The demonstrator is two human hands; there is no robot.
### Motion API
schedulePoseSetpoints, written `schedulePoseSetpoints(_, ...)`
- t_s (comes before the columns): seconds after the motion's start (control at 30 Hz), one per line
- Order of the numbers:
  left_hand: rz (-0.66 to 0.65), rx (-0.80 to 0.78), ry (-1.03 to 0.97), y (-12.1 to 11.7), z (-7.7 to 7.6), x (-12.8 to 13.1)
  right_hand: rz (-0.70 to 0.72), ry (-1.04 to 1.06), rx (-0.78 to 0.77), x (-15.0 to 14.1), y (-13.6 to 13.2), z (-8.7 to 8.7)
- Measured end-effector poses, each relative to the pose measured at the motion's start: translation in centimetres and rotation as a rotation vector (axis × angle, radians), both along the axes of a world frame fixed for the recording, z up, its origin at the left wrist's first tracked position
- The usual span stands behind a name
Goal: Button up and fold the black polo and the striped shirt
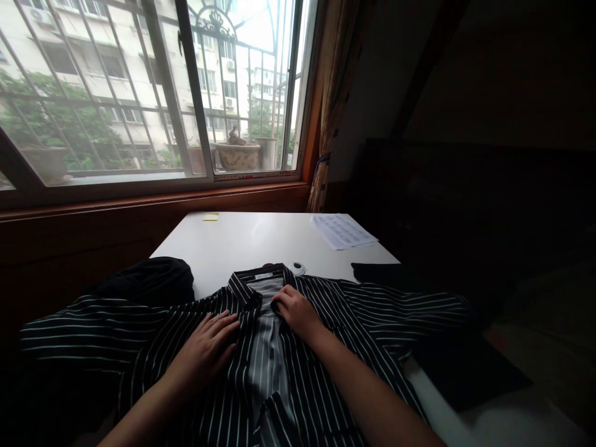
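A black shirt with thin white stripes (372,304) lies spread on the white table (251,239), collar toward the window, its front parted in the middle. My left hand (207,347) rests flat on the left front panel, fingers stretched out. My right hand (293,310) sits just below the collar, its fingers curled and pinching the edge of the right front panel.
A dark bundle of cloth (149,279) lies at the table's left. A small round white object (297,268) sits beyond the collar. A printed sheet (342,230) and a yellow sticky note (210,216) lie near the far edge. Another dark cloth (377,271) lies at right.
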State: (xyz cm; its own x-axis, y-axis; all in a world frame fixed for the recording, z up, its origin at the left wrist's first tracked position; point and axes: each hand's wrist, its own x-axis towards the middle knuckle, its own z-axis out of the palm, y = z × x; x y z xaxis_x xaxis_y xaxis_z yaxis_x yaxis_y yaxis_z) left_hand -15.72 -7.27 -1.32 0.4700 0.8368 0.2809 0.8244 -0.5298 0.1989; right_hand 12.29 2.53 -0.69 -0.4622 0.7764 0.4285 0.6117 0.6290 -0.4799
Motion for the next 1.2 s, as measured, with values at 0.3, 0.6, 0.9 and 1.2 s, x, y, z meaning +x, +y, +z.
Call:
schedulePoseSetpoints(0.3,0.050,-0.092,-0.169,-0.5,2.7,1.2,-0.076,0.112,-0.036,0.3,0.5,-0.3)
schedulePoseSetpoints(0.6,0.034,-0.045,-0.009,4.6,7.1,2.8,-0.046,0.263,-0.066,0.7,1.2,-0.5)
schedulePoseSetpoints(0.9,-0.094,0.060,-0.176,10.2,1.6,4.3,-0.047,0.256,-0.100,0.8,1.1,0.1)
schedulePoseSetpoints(1.2,-0.085,-0.001,-0.277,10.5,0.5,3.8,-0.052,0.243,-0.124,0.9,1.0,0.2)
